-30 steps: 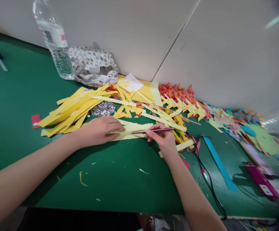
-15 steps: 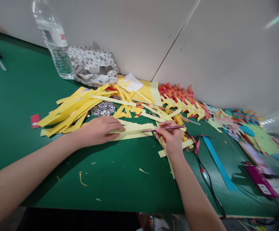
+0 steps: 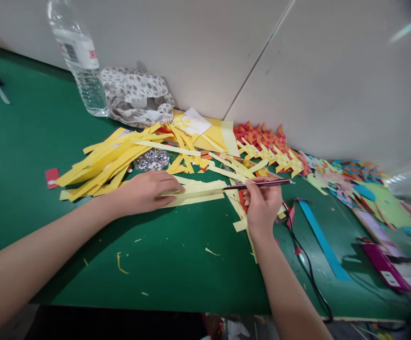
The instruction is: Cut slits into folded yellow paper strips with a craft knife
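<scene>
Right hand (image 3: 262,205) holds pencil (image 3: 258,184) near dish (image 3: 151,160) of googly eyes.

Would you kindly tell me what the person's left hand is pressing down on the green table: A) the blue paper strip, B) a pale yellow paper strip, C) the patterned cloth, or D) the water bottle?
B: the left hand lies flat on a pale yellow paper strip, while the right hand holds a pencil at the strip's far end.
</scene>
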Tool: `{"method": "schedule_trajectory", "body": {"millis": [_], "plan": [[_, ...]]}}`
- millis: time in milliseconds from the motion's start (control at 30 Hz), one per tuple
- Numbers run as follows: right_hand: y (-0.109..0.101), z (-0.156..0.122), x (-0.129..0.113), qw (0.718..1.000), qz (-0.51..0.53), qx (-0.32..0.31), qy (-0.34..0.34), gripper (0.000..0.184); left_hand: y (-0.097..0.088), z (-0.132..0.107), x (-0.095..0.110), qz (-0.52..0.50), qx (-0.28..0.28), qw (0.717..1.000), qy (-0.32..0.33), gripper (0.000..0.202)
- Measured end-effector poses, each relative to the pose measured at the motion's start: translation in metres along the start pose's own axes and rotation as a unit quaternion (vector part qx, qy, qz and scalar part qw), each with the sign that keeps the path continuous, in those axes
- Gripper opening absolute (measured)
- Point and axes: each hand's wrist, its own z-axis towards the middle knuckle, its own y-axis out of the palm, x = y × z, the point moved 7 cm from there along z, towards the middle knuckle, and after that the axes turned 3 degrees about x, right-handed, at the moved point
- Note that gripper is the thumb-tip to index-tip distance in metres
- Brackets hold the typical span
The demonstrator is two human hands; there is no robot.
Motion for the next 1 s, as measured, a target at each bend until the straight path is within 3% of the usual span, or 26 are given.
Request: {"method": "schedule_trajectory", "body": {"millis": [100, 267, 433, 500, 600, 733, 1000], "plan": [[-0.006, 0.003, 0.003, 0.999, -0.013, 0.038, 0.0, 0.02, 0.0, 0.0, -0.001, -0.003, -0.004, 1.0, -0.006, 0.028], [0.0, 0.002, 0.005, 0.999, -0.044, 0.001, -0.018, 0.018, -0.002, -0.001, 0.0, -0.015, -0.005, 1.0, -0.009, 0.028], [-0.005, -0.005, -0.012, 0.997, -0.009, 0.038, -0.066, 0.02, -0.003, -0.001, 0.002, -0.028, -0.004, 1.0, -0.005, 0.028], [0.0, -0.009, -0.018, 0.996, 0.064, 0.0, -0.067, 0.021, -0.003, -0.001, 0.002, -0.03, -0.006, 1.0, -0.004, 0.028], [0.019, -0.019, -0.018, 0.98, 0.155, -0.119, -0.025, 0.019, -0.003, -0.001, 0.002, -0.031, -0.006, 0.999, -0.009, 0.029], [0.044, -0.039, -0.012, 0.948, 0.166, -0.266, 0.056, 0.018, -0.002, -0.001, 0.001, -0.032, -0.006, 0.999, -0.012, 0.029], [0.058, -0.052, 0.001, 0.932, 0.105, -0.329, 0.111, 0.023, -0.003, 0.001, 0.002, -0.032, -0.007, 0.999, -0.004, 0.029]]}}
